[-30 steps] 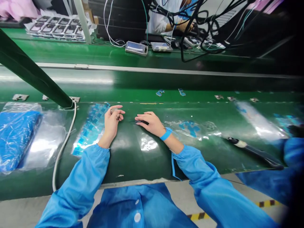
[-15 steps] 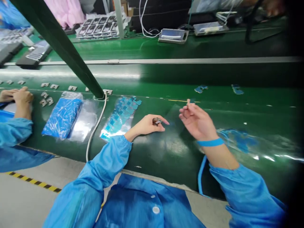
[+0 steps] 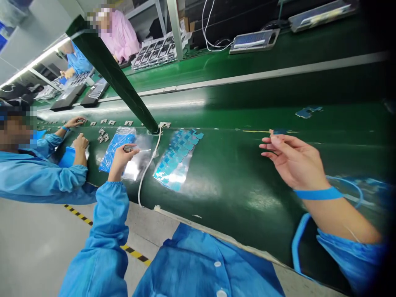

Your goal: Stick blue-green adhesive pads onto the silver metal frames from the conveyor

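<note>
My left hand reaches out to the left and pinches a small dark metal part above a blue packet in a clear bag. My right hand is raised over the green belt, fingers loosely curled, pinching a tiny blue sticker at the fingertips. A blue wrist strap circles that wrist. Between the two hands a sheet of blue stickers lies on the belt.
A co-worker in blue sits at the left, both hands on the belt beside small metal parts. A dark green post slants down to the belt, with a white cable. Trays of phones and devices lie beyond.
My view has swung left. My left hand has moved from the belt's middle out to the left with the small part. My right hand has lifted off the belt with a blue sticker.
</note>
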Demonstrator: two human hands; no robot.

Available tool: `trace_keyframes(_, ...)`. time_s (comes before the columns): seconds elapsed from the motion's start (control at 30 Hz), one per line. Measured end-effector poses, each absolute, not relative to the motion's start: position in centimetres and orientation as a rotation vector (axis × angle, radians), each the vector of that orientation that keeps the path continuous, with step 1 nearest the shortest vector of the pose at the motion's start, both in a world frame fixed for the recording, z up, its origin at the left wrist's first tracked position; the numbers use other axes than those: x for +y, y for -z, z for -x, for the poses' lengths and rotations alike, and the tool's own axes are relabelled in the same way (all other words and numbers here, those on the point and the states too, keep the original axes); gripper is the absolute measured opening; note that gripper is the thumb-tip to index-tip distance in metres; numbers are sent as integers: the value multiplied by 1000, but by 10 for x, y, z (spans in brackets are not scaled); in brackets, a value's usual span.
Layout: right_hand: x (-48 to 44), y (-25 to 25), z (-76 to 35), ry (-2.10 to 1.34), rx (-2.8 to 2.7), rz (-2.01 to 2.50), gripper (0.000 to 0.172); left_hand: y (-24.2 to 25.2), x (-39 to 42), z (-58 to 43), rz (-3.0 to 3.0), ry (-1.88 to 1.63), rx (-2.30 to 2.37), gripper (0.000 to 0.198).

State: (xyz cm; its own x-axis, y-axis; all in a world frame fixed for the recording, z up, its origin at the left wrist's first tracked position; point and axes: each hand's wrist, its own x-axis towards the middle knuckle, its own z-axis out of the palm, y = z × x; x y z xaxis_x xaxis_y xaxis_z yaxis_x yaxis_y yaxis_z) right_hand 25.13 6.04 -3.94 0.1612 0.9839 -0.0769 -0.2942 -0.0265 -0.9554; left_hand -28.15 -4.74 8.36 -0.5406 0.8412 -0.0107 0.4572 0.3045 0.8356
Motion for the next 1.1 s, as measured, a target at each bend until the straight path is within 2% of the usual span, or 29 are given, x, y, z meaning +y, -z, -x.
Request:
trace_keyframes(0.13,51,32,-240,-1146,-921,1107,38,-94,-40,272,-1240,-1338,2294,28)
trace_keyframes(0.23,40,28,-230,-973,-1100,1131,31,-88,-34,206,-1329,-1337,2138,21)
trace_keyframes(0.4,17,21,-216,-364,-1623,1070,13,-42,-21,41,-1275,-909,1356,53)
trace_keyframes(0.57,12,18,-218,76,-2002,939,32,-7,-5,-33,-1104,-1062,1224,62)
trace_keyframes(0.73,13,5,-233,-97,-2219,946,49,1,13,-9,-1228,-1074,1282,40)
trace_keyframes(0.9,15,2,-239,-188,-2182,1052,21,-4,19,10,-1399,-955,1310,28)
trace_keyframes(1.1,17,5,-238,-126,-2312,1016,9,-6,12,6,-1509,-875,1258,28)
